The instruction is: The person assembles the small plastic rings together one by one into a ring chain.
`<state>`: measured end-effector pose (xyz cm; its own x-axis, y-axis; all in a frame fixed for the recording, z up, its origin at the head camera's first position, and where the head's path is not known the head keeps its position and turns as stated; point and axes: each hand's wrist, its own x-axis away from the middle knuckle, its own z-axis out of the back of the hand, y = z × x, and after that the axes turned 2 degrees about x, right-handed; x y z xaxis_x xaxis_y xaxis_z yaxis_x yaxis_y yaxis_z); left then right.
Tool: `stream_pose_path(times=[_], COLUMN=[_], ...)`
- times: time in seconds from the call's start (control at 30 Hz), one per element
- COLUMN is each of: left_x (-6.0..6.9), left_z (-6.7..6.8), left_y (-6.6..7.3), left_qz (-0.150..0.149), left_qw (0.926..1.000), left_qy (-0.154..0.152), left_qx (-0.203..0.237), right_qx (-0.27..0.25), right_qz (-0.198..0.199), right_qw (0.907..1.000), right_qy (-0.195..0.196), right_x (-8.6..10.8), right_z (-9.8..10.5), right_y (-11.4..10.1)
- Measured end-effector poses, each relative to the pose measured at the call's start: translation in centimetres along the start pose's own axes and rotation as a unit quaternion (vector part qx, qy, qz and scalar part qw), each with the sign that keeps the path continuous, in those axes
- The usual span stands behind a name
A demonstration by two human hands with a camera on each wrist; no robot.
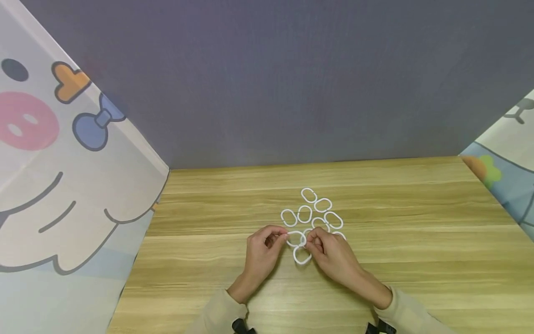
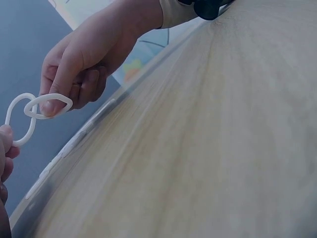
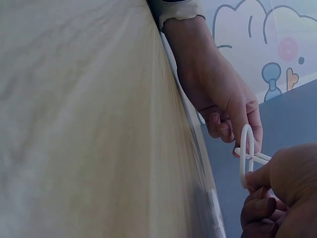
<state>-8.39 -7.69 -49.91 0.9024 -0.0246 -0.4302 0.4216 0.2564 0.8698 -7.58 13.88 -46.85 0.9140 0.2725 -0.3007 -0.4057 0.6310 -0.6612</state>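
Note:
My left hand [image 1: 262, 248] pinches a white oval ring [image 1: 296, 232] between thumb and forefinger, at its left end. The right hand [image 1: 333, 255] pinches a second white oval ring [image 1: 301, 263] close beside it. Both wrist views show the two rings crossing through each other, raised above the tabletop. In the left wrist view, the left hand [image 2: 5, 158] is partly cut off at the edge, and the right hand [image 2: 84, 62] is whole. The right wrist view has the left hand [image 3: 223, 91] behind the right hand [image 3: 292, 183].
Several more white rings lie in a loose cluster on the wooden table [image 1: 208, 208] just beyond the hands, one being the farthest ring [image 1: 308, 188]. Some are partly covered by the right hand. A grey panel [image 1: 292, 83] rises at the back, with a cartoon-printed sheet [image 1: 62, 185] on the left.

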Motion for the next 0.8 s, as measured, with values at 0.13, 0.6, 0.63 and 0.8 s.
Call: stream_pose_path(times=[0.13,0.6,0.63,0.8], left_x=[-0.02,0.13,0.14,0.15], left_z=[-0.07,0.08,0.07,0.05], left_y=[-0.23,-0.11,-0.14,-0.29], left_qz=[-0.017,-0.05,-0.049,-0.041], left_qw=[0.9998,0.9986,0.9987,0.9989], left_qy=[0.008,0.009,0.006,-0.005], left_qx=[0.002,0.013,0.015,0.024], right_qx=[-0.006,-0.045,-0.058,-0.098], right_qz=[-0.001,-0.025,-0.023,-0.018], right_qw=[1.0,0.9976,0.9969,0.9916], right_qy=[0.004,0.045,0.049,0.083], right_x=[0.02,-0.17,-0.18,-0.25], right_z=[-0.04,0.38,0.39,0.5], right_y=[0.03,-0.2,-0.14,0.14])
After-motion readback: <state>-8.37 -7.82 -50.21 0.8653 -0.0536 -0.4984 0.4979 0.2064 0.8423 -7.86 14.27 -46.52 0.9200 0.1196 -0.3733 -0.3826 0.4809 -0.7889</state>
